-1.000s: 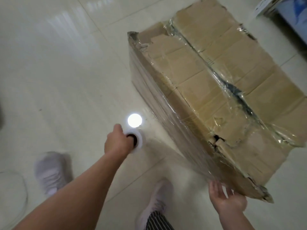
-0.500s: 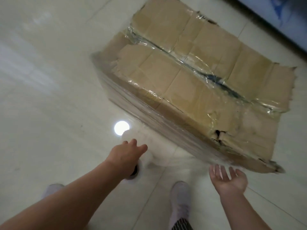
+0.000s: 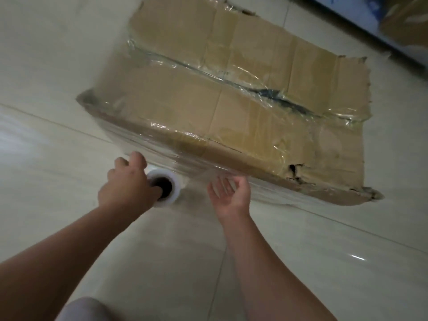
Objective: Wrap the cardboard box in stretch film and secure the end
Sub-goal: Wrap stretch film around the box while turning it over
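So closest to you, both forearms are reaching down over the tiled floor (image 3: 60,205); your left hand (image 3: 126,185) is gripping the film roll (image 3: 177,185) at its open end, with one digit looking hooked into the dark core, which I'm guessing is so the roll can spin while you're paying film out; your right hand (image 3: 229,193) is hanging just beside it, palm up, fingers loose and holding nothing; I can't tell if the fingertips are actually touching the plastic. To me it's waiting there to smooth or catch the sheet low on the box.

The stretch film (image 3: 185,158) is running from the roll straight onto the near side of the cardboard box (image 3: 231,107), which is sitting on the floor right in front of your hands, its battered top flaps showing shiny film across them; so I'd say you're mid-wrap, end not secured yet. You're holding the roll low and close to the box, probably for tension.

Further back, top right, something blue (image 3: 361,17) and another brown cardboard thing (image 3: 407,22) are sitting there, blurry.
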